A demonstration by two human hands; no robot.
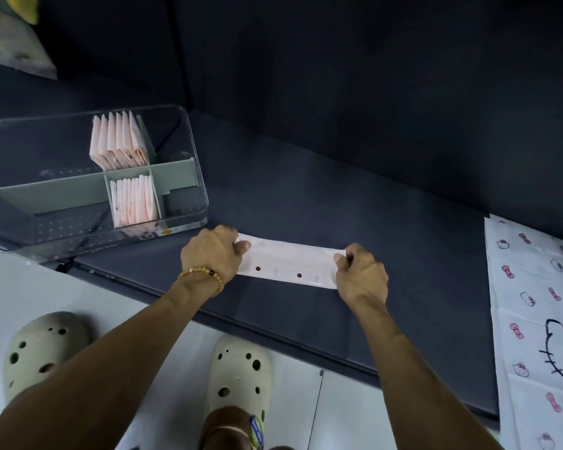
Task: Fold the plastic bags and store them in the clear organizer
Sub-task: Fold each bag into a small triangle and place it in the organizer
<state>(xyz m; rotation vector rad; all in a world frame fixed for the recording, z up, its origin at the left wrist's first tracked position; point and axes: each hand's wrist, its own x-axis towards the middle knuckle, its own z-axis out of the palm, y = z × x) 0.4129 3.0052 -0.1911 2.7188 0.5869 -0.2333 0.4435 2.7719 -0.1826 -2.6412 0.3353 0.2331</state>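
A pale pink plastic bag (pixel 290 263), folded into a long narrow strip with two dark red dots, lies flat on the dark mat. My left hand (pixel 213 254) pinches its left end; a bead bracelet sits on that wrist. My right hand (pixel 361 276) pinches the right end. The clear organizer (pixel 189 177) stands to the left, touching distance from my left hand. It has grey dividers. Two of its compartments hold rows of folded pink bags (pixel 119 142), standing upright; the other compartments look bare.
A stack of flat white bags (pixel 533 319) printed with cat faces and pink bows lies at the right edge of the dark mat (pixel 387 222). A dark wall rises behind. Below the mat's front edge are a white floor and my beige clogs (pixel 241 375).
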